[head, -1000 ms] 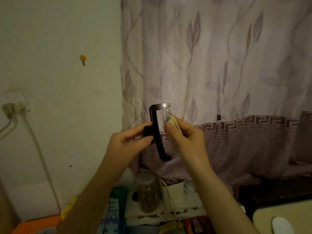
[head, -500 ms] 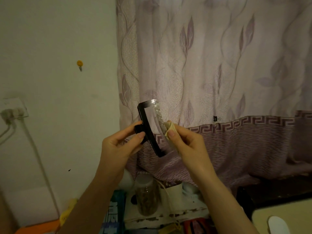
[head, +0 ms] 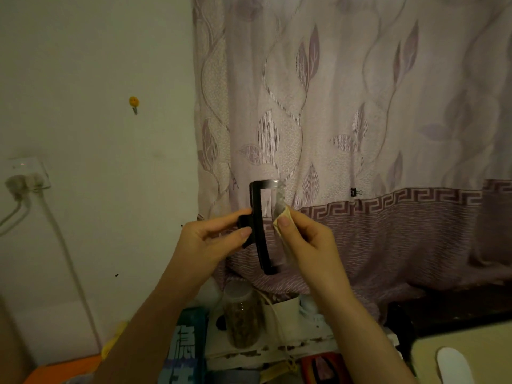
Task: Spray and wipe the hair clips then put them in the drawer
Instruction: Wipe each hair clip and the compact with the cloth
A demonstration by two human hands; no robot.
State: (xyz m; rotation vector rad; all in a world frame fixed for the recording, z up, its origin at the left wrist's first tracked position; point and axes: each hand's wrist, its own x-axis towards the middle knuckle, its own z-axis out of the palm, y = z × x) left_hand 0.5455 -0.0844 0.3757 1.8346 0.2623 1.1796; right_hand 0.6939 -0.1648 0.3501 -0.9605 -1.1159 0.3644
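A large black rectangular hair clip [head: 259,217] is held up in front of the curtain. My left hand [head: 210,239] pinches its hinge tab between thumb and fingers. My right hand [head: 307,239] pinches a small pale yellowish cloth [head: 281,221] against the clip's clear right-hand edge, about halfway down. No spray bottle or drawer shows in this view.
A patterned mauve curtain [head: 360,134] hangs behind the hands, beside a pale wall with a yellow hook [head: 133,102] and a socket [head: 26,176] with cables. Below sit a clear jar [head: 242,317], a white cup [head: 282,314] and a teal box [head: 184,350].
The clip has turned more upright and shifted slightly. My right hand with the cloth slid along the clip's clear edge while the left hand kept its pinch on the tab.
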